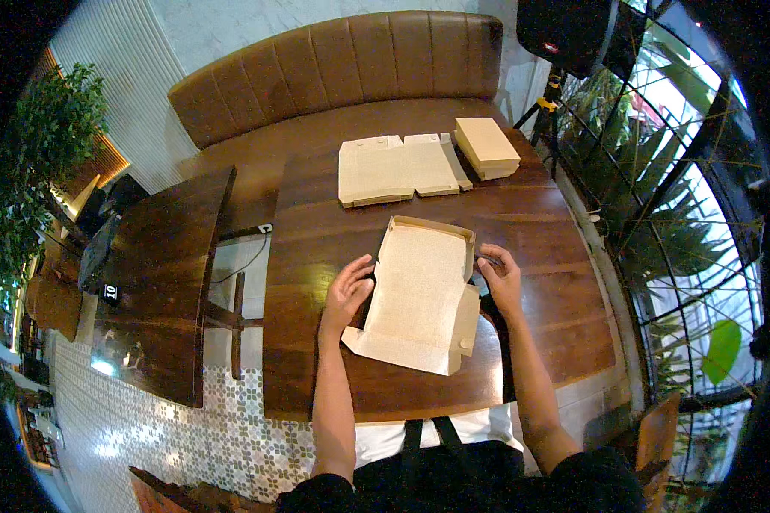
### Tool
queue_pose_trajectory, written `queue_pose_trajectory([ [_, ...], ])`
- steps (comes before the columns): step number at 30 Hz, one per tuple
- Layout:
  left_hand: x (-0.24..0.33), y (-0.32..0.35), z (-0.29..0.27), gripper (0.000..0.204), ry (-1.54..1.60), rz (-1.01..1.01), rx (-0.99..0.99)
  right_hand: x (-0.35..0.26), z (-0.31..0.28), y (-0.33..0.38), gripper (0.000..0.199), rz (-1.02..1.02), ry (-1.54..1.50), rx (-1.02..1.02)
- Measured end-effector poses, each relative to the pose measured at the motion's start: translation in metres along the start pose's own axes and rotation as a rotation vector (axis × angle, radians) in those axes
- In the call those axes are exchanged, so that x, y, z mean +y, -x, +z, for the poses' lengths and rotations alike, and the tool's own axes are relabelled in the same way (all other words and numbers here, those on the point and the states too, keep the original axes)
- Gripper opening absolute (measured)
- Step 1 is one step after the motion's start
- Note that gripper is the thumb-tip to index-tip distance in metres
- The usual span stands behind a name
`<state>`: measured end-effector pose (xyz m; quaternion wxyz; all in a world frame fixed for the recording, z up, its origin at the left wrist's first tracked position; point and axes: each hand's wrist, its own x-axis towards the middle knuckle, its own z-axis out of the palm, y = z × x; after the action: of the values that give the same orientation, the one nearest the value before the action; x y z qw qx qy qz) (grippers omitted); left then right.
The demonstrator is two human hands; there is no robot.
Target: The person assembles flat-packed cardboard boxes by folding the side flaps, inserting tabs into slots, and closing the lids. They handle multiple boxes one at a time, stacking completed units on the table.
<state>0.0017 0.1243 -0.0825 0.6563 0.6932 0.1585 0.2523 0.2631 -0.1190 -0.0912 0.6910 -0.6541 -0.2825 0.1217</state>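
Note:
A partly folded brown cardboard box (419, 291) lies on the dark wooden table in front of me. Its far walls stand up at the back, while the nearer panel and side flaps spread flat toward me. Beside its left edge is my left hand (349, 289), fingers apart and holding nothing. My right hand (500, 272) is at the box's far right corner, fingers loosely curved and spread. Whether its fingertips touch the cardboard I cannot tell.
Farther back on the table (308, 256) lie flat unfolded cardboard boxes (376, 171), with a stack of closed boxes (488, 147) to their right. A brown padded bench (342, 64) runs behind. Another wooden table (158, 282) stands left; a black speaker (565, 34) stands back right.

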Motion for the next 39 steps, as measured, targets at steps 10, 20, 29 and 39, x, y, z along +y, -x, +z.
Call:
queue_pose_trajectory([
  [10,-0.018,-0.007,-0.022,0.052,0.550,0.115,0.209,-0.036,-0.001,0.007,0.038,-0.449,0.826,-0.451],
  [20,-0.030,-0.011,-0.022,0.045,0.515,0.079,0.363,-0.118,-0.033,0.080,0.067,-0.160,1.034,-0.757],
  [29,-0.022,-0.008,-0.018,0.038,0.545,0.103,0.371,-0.130,0.041,0.084,0.072,-0.058,0.315,-0.992],
  [39,-0.015,-0.008,-0.013,0.035,0.357,0.078,0.350,-0.082,-0.003,0.034,0.043,-0.204,0.479,-0.198],
])
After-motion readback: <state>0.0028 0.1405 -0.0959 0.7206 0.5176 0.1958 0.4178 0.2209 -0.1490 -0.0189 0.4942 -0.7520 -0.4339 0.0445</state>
